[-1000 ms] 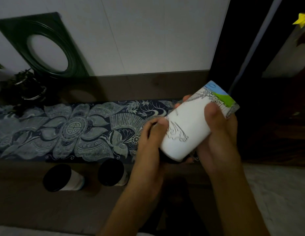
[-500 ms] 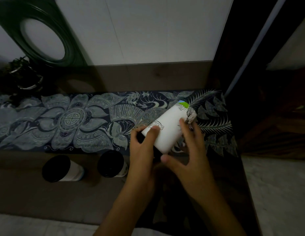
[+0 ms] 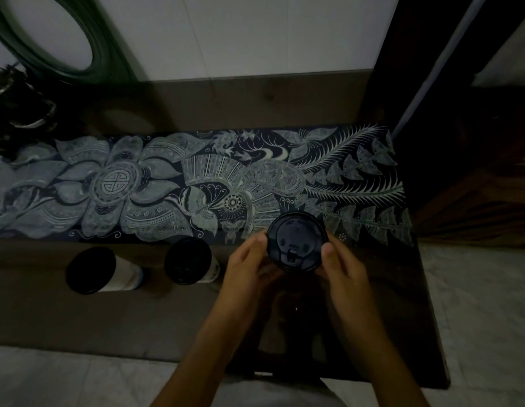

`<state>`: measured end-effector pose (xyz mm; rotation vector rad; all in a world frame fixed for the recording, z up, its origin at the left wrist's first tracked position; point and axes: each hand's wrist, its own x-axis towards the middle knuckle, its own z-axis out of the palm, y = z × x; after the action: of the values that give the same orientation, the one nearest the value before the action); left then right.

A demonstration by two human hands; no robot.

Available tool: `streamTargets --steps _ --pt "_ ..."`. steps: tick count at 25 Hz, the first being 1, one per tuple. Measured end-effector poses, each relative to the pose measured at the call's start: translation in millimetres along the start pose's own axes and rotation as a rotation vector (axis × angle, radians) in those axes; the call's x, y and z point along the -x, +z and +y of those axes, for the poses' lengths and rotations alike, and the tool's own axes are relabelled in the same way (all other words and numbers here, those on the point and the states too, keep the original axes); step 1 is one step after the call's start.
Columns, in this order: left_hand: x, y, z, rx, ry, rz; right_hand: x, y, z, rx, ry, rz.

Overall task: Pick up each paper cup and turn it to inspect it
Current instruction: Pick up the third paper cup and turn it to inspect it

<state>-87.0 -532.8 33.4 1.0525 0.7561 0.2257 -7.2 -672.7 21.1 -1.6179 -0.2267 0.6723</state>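
Note:
A paper cup with a black lid (image 3: 296,241) stands upright at the near edge of the patterned runner; only its lid shows from above. My left hand (image 3: 249,270) curls against its left side and my right hand (image 3: 342,267) curls against its right side, thumb at the lid's rim. Whether the cup rests on the table or hangs just above it cannot be told. Two more lidded white paper cups stand to the left: one (image 3: 191,261) close to my left hand, another (image 3: 97,271) farther left.
A dark blue runner with pale flower and feather patterns (image 3: 138,186) lies along the brown table (image 3: 108,318). A dark plant (image 3: 17,107) and a round green-framed mirror (image 3: 50,39) sit at the back left. Dark furniture (image 3: 475,171) stands to the right.
The cup was tilted on its side in both hands, white wall showing. It has been turned upright and lowered toward the table, so only the black lid faces me.

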Motion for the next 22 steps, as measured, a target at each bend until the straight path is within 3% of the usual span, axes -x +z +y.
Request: streamTargets --steps 13,22 --pt "-23.4 -25.4 -52.8 -0.081 -0.186 0.167 -25.3 6.9 56.1 -0.084 0.29 0.007" --pt "-31.1 -33.3 -59.3 -0.125 -0.182 0.117 -27.2 6.9 56.0 -0.06 0.261 0.013"
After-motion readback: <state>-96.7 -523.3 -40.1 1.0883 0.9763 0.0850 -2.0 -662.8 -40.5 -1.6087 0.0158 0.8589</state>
